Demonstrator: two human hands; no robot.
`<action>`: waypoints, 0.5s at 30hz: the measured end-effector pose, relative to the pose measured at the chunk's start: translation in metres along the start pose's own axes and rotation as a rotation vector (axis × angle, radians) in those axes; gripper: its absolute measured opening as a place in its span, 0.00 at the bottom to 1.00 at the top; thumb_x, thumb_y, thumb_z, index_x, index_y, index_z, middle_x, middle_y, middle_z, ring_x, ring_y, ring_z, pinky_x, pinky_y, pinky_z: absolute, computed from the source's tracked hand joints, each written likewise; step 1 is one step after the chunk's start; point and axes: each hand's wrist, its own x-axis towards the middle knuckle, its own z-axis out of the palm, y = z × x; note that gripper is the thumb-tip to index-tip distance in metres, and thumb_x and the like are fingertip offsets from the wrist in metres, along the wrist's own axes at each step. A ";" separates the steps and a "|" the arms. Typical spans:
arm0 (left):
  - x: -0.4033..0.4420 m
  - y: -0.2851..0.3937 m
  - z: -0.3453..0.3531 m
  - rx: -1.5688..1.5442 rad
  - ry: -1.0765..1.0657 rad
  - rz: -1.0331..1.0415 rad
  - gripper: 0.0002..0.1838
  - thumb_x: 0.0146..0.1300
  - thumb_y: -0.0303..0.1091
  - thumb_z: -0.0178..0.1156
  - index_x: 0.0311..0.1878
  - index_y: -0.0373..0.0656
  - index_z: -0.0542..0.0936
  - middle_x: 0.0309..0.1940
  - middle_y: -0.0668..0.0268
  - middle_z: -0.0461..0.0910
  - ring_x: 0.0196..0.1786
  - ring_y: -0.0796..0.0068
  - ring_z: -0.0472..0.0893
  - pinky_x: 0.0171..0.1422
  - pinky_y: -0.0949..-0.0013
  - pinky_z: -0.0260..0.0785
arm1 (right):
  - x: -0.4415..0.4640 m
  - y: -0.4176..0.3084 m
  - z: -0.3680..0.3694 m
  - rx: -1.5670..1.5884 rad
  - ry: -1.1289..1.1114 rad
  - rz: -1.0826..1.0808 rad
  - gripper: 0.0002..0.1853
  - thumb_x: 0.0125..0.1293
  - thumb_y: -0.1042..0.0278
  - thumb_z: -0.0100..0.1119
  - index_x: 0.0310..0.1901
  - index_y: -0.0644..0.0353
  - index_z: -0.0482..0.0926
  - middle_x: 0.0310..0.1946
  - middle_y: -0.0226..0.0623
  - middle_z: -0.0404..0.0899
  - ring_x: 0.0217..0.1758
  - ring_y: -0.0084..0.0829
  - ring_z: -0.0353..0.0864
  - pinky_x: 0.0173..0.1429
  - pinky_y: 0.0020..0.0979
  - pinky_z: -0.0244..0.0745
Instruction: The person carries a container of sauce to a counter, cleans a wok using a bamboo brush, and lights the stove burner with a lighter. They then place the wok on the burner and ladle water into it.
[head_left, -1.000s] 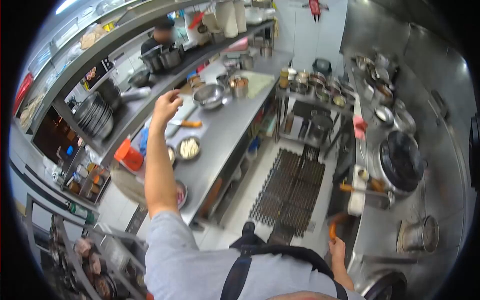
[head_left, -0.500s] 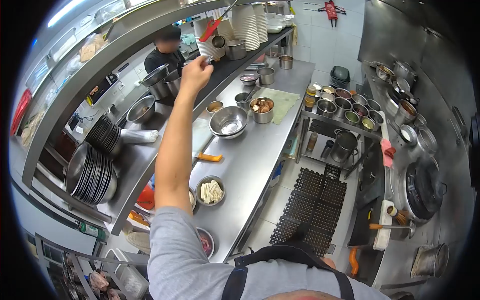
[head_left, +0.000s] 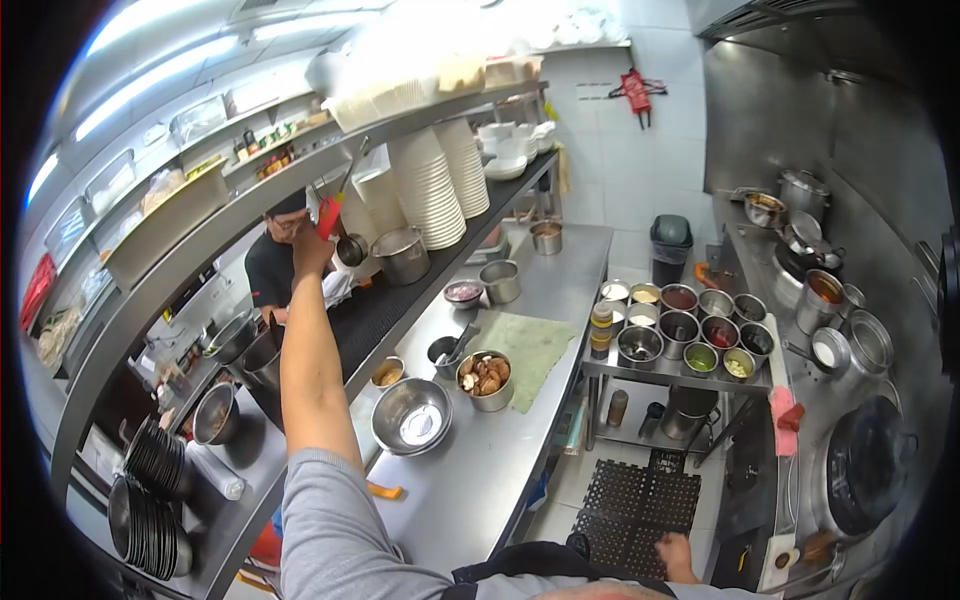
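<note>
My left hand [head_left: 312, 248] is raised at the upper shelf, its fingers against a hanging utensil with a red part [head_left: 329, 214]. Whether the fingers close round it is too small to tell. Just right of the hand hang a small ladle [head_left: 351, 250] and, on the shelf, a metal pot [head_left: 401, 257]. Low at the right, my right hand [head_left: 676, 552] is over the black floor mat, its fingers curled; no object shows in it. Below my left arm, the steel counter [head_left: 455, 490] bears a metal bowl [head_left: 412, 414] and a pot of brown pieces [head_left: 485, 379].
A co-worker [head_left: 272, 262] stands behind the shelf. Stacked white bowls [head_left: 425, 190] stand on it. Ingredient pots [head_left: 702, 357] fill a small steel table ahead. A large dark wok [head_left: 868, 466] is at the right, and stacked dark pans [head_left: 150, 530] are at the lower left.
The view has tilted up and shifted. My left hand has risen from over the counter to the hanging utensils. My right hand no longer holds the orange handle it was at a second ago.
</note>
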 end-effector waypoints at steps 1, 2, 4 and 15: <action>-0.003 -0.002 -0.002 -0.045 -0.032 0.001 0.24 0.54 0.31 0.58 0.56 0.38 0.73 0.45 0.41 0.79 0.53 0.41 0.77 0.58 0.49 0.70 | 0.025 -0.017 -0.004 0.105 0.041 -0.012 0.15 0.52 0.70 0.66 0.42 0.64 0.84 0.30 0.45 0.85 0.32 0.37 0.86 0.40 0.37 0.79; -0.004 0.002 0.002 0.034 0.076 0.094 0.21 0.52 0.30 0.58 0.51 0.37 0.74 0.40 0.43 0.80 0.48 0.40 0.79 0.53 0.47 0.72 | 0.045 -0.028 -0.010 0.103 0.062 -0.050 0.15 0.51 0.72 0.66 0.42 0.65 0.84 0.30 0.46 0.85 0.32 0.37 0.86 0.40 0.37 0.79; -0.006 0.019 -0.009 0.084 0.021 -0.020 0.19 0.52 0.30 0.58 0.49 0.37 0.75 0.40 0.43 0.80 0.48 0.42 0.79 0.53 0.48 0.72 | 0.062 -0.055 -0.032 0.086 0.053 -0.085 0.15 0.51 0.73 0.66 0.43 0.65 0.84 0.31 0.47 0.85 0.32 0.37 0.86 0.41 0.36 0.79; -0.034 0.068 -0.108 0.210 0.381 0.113 0.16 0.55 0.34 0.63 0.45 0.39 0.75 0.39 0.48 0.79 0.44 0.43 0.78 0.51 0.47 0.70 | -0.014 -0.024 -0.042 -0.158 0.075 -0.107 0.16 0.51 0.65 0.67 0.40 0.63 0.85 0.39 0.50 0.84 0.47 0.49 0.82 0.56 0.44 0.76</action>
